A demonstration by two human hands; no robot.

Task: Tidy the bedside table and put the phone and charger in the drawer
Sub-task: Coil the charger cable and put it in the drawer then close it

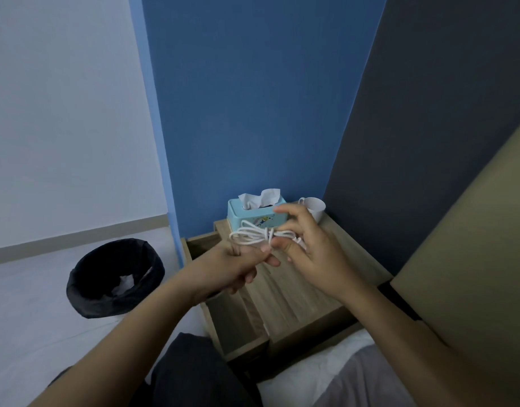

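A coiled white charger cable (250, 234) hangs in the air above the wooden bedside table (320, 277). My left hand (238, 264) pinches the coil from below with thumb and fingers. My right hand (305, 248) grips the bundle's right end, its index finger raised and curled over it. The table's drawer (232, 315) stands pulled open to the left, under my left hand; its inside is mostly hidden by my arm. No phone shows in view.
A light-blue tissue box (254, 214) and a white cup (314, 207) stand at the table's back edge against the blue wall. A black waste bin (115, 277) holding crumpled paper sits on the floor at left. A bed headboard (473, 259) rises at right.
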